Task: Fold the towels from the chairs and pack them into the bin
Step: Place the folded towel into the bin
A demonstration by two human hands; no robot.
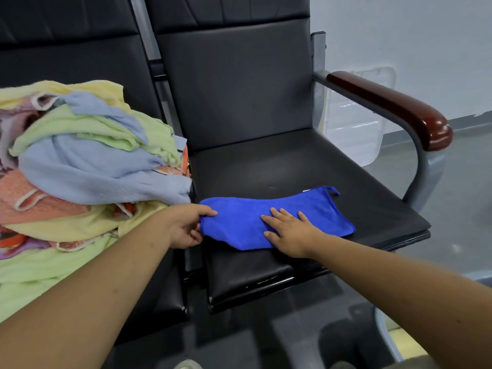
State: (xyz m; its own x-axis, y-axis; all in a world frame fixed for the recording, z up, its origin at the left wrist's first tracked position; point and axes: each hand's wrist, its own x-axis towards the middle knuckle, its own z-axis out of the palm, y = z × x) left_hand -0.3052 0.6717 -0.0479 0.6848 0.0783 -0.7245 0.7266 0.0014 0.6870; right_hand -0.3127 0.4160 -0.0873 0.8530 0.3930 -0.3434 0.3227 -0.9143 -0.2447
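Note:
A bright blue towel (269,217) lies folded into a strip near the front of a black chair seat (306,169). My left hand (187,225) pinches the towel's left edge between thumb and fingers. My right hand (288,230) lies flat on the towel's middle with the fingers spread, pressing it to the seat. A heap of several unfolded towels (80,161), in pale yellow, green, light blue and orange, covers the chair to the left.
The black chair has a brown wooden armrest (394,107) on a grey metal frame at the right. Behind it a clear plastic bin (354,121) stands against the pale wall. Dark floor lies below the seat's front edge.

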